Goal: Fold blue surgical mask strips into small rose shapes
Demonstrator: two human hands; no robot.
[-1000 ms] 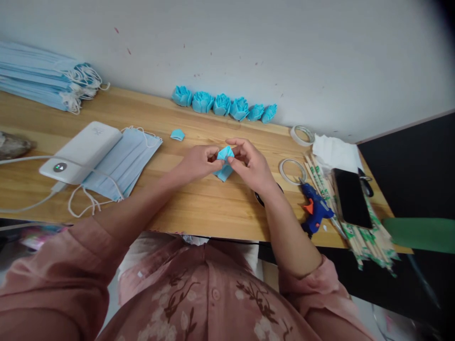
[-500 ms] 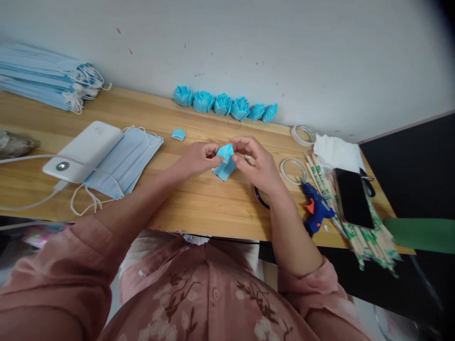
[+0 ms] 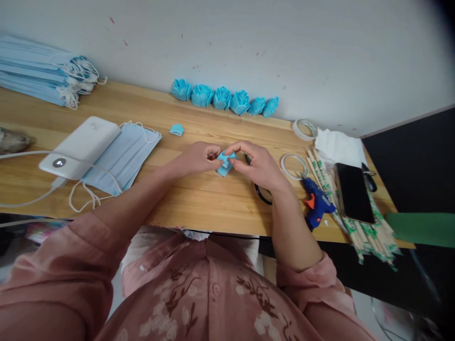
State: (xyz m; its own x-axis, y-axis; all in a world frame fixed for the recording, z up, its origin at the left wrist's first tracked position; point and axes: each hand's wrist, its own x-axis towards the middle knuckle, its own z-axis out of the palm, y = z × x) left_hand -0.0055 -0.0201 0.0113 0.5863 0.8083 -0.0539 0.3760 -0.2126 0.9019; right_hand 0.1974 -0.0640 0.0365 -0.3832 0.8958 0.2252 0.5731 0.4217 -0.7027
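Note:
A small piece of light-blue folded fabric is pinched between both hands above the middle of the table. My left hand grips its left side, fingers closed. From the right, my right hand holds the upper edge between thumb and forefinger. Fingertips cover part of the folds. A separate folded blue piece lies on the table beyond my left hand. Along the wall stands a row of several blue fabric flowers. Partly behind my right wrist are black-handled scissors.
A white power bank with a cable and some blue face masks lie left; a mask stack sits behind. To the right are tape rolls, a blue glue gun, wrapped chopsticks, a phone and white tissue.
The blue piece's pointed top has been folded down, and it looks smaller between my fingers. My right fingers have moved in closer over it. The camera view has shifted slightly.

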